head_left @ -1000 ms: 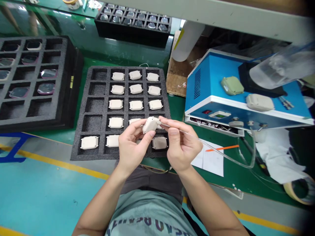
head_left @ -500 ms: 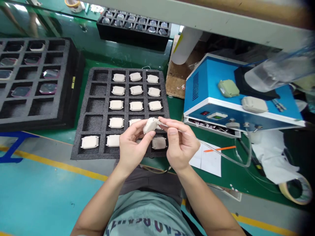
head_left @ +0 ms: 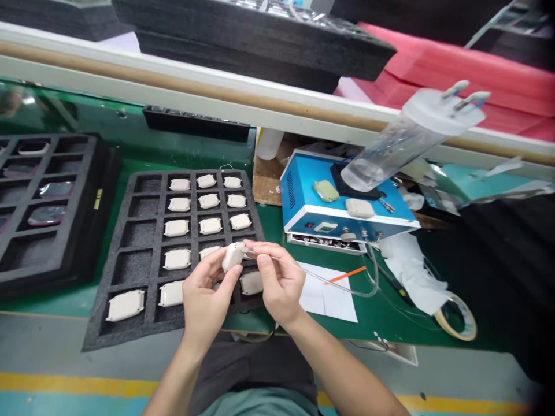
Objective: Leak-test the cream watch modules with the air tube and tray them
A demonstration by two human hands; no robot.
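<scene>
My left hand (head_left: pixel 208 289) is closed on a cream smartwatch case (head_left: pixel 234 256), which it holds tilted above a dark foam tray (head_left: pixel 141 273). In my right hand (head_left: pixel 280 283) is a clear thin tube (head_left: pixel 318 275), pinched near its end. The tube's tip meets the side of the case, or comes very close to it; my fingers partly hide the spot. From my right hand the tube loops back to the front of a blue machine (head_left: pixel 303 188). Several similar cream cases (head_left: pixel 125 305) lie in the tray's compartments below my hands.
A clear cylinder (head_left: pixel 385 150), a green case (head_left: pixel 326 190) and another pale case (head_left: pixel 359 208) sit on the machine. White paper (head_left: pixel 333 294) with an orange stick (head_left: pixel 346 275) lies right of my hands. Tape (head_left: pixel 470 323) is further right. Stacked foam trays (head_left: pixel 82 231) stand left. A shelf edge (head_left: pixel 217 81) crosses above.
The head view has swung up and to the right, so the bench sits lower and further left. My hands keep the same hold on the case and tube.
</scene>
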